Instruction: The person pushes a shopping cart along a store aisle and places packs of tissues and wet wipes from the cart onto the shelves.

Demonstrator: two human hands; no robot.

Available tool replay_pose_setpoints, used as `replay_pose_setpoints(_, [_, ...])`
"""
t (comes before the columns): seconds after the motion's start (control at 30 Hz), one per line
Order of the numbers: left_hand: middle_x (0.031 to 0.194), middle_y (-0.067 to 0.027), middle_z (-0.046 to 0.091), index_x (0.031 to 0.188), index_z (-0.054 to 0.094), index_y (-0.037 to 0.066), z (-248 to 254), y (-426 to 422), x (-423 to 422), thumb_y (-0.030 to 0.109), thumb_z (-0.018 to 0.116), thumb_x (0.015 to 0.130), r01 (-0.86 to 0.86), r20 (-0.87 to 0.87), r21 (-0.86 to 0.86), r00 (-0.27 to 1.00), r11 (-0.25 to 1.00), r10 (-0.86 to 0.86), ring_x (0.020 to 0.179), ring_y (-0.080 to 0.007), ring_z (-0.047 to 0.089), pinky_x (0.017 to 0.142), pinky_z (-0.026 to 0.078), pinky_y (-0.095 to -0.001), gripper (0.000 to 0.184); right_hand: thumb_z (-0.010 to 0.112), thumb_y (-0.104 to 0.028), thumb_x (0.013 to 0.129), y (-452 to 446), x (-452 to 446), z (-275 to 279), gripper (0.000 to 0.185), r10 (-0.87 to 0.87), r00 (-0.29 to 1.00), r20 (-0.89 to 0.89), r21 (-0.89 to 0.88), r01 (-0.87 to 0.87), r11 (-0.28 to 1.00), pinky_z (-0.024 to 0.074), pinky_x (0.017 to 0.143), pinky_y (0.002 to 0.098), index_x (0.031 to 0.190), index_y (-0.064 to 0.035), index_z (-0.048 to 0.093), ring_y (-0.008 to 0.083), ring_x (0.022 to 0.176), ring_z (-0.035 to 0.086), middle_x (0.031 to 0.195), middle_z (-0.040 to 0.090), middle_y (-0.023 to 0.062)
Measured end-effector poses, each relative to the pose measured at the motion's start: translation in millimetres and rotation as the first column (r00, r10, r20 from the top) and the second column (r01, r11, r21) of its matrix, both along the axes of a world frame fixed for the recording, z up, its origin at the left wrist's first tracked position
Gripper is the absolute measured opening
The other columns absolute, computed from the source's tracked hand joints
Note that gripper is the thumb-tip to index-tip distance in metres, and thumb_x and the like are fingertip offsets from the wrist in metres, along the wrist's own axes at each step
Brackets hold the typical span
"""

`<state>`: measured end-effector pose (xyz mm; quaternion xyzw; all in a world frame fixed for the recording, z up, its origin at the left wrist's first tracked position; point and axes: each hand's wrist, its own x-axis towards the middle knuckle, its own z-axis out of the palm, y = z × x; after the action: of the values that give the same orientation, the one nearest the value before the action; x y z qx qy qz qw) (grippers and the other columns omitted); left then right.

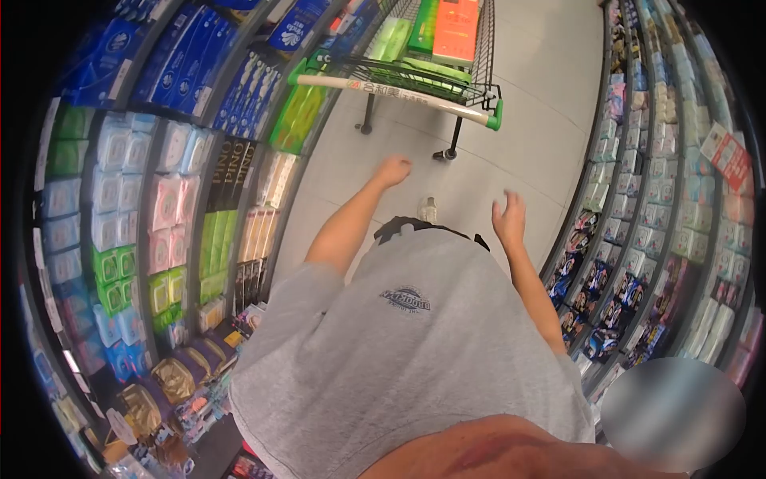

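Observation:
My left hand [392, 171] hangs over the aisle floor, its fingers loosely curled in and nothing seen in them. Off to the other side is my right hand [508, 219], empty, with thumb and fingers apart. Ahead of both stands a shopping cart [399, 95] with a pale handle bar and green end caps; neither hand touches it. Inside the cart lie an orange-red box [456, 30], a green box [424, 25] and light green packs [392, 38].
On the left, shelves hold blue tissue packs [179, 64], pink wipes packs [169, 203] and green packs [299, 120]. Shelves of small packets [626, 207] line the right side, with a red and white sign [726, 156] sticking out. Pale floor tiles [527, 88] run between them.

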<state>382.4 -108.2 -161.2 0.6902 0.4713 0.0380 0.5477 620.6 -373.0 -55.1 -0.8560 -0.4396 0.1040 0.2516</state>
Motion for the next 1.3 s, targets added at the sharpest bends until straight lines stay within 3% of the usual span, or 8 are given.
replay_pose_setpoints(0.2, [0.086,-0.0118,0.072,0.099,0.072,0.006,50.8,-20.5,49.8,0.02,0.066,0.079,0.175,-0.056,0.141,0.984,0.974,-0.169,0.079,-0.0214,0.069,0.075,0.054,-0.0345,0.025,0.07,-0.014,0.081,151.2,6.0,82.4,0.052,0.225,0.935,0.273,0.324,-0.309,0.894,0.0379,0.106,0.0475,0.129,-0.0012,0.053,0.035,0.124,0.049,0.13,0.054,0.0179])
replay_pose_setpoints(0.27, [0.082,-0.0108,0.071,0.095,0.071,0.002,52.4,-33.9,43.7,0.021,0.067,0.083,0.056,0.036,-0.308,0.998,0.95,-0.047,0.079,-0.0173,0.068,0.071,0.055,-0.0318,0.023,0.071,-0.016,0.08,162.2,11.1,76.3,0.056,0.27,0.906,0.325,0.272,-0.363,0.891,0.0357,0.108,0.048,0.131,-0.0014,0.051,0.0343,0.126,0.048,0.133,0.053,0.017])
replay_pose_setpoints(0.43, [0.099,-0.0098,0.069,0.113,0.063,0.003,99.3,-39.6,50.0,0.036,0.061,0.095,-0.048,0.022,-0.524,0.997,0.85,0.07,0.089,-0.0175,0.066,0.076,0.052,-0.0323,0.038,0.07,-0.013,0.074,168.8,25.4,67.6,0.071,0.414,0.857,0.307,0.064,-0.452,0.89,0.0297,0.113,0.0506,0.139,-0.0003,0.042,0.0315,0.134,0.041,0.141,0.046,0.0152])
replay_pose_setpoints(0.9, [0.102,-0.0175,0.058,0.111,0.045,0.003,150.4,6.0,183.8,0.046,0.043,0.102,-0.566,0.18,-0.784,0.187,0.256,0.966,0.1,-0.0337,0.058,0.097,0.047,-0.0511,0.045,0.067,-0.011,0.084,177.1,166.0,51.7,0.026,0.431,0.878,-0.21,0.476,-0.294,0.829,0.0507,0.087,0.0375,0.109,-0.0038,0.066,0.0299,0.103,0.064,0.113,0.067,0.0147])
replay_pose_setpoints(1.1, [0.085,-0.0103,0.052,0.105,0.049,0.004,130.8,27.8,184.0,0.053,0.045,0.099,-0.81,0.147,-0.586,-0.082,0.02,0.986,0.072,-0.0256,0.053,0.068,0.05,-0.0443,0.05,0.059,-0.027,0.09,97.2,406.5,-140.1,0.032,-0.044,0.817,-0.574,-0.513,-0.318,0.797,0.0538,0.072,0.0352,0.099,0.0026,0.067,0.0232,0.077,0.067,0.09,0.07,0.02])
replay_pose_setpoints(1.13, [0.08,-0.0085,0.05,0.102,0.05,0.004,133.2,33.8,183.6,0.055,0.046,0.098,-0.859,0.157,-0.511,-0.124,-0.027,0.98,0.065,-0.0231,0.05,0.06,0.048,-0.0418,0.052,0.059,-0.029,0.085,35.5,471.2,-241.9,0.035,0.582,0.787,-0.204,-0.511,-0.593,0.622,0.0537,0.072,0.0431,0.092,0.0045,0.066,0.0351,0.082,0.067,0.091,0.067,0.0283])
replay_pose_setpoints(1.2, [0.074,-0.0078,0.049,0.099,0.05,0.003,126.0,46.8,172.9,0.056,0.046,0.098,-0.892,0.179,-0.449,-0.146,-0.051,0.973,0.059,-0.0213,0.049,0.052,0.045,-0.0398,0.053,0.063,-0.029,0.076,-5.4,503.7,-217.5,0.041,0.032,0.99,-0.141,-0.689,-0.121,0.714,0.0534,0.064,0.0448,0.092,0.0084,0.062,0.0367,0.08,0.068,0.089,0.067,0.0292])
replay_pose_setpoints(1.3, [0.065,-0.0066,0.048,0.093,0.051,0.002,131.1,61.1,165.8,0.056,0.046,0.097,-0.944,0.18,-0.318,-0.155,-0.091,0.972,0.05,-0.019,0.047,0.044,0.041,-0.0358,0.054,0.06,-0.021,0.084,-31.5,521.9,-165.4,0.018,-0.519,0.459,-0.721,-0.523,0.133,0.842,0.0484,0.049,0.0363,0.09,-0.004,0.066,0.0236,0.058,0.065,0.072,0.067,0.0112])
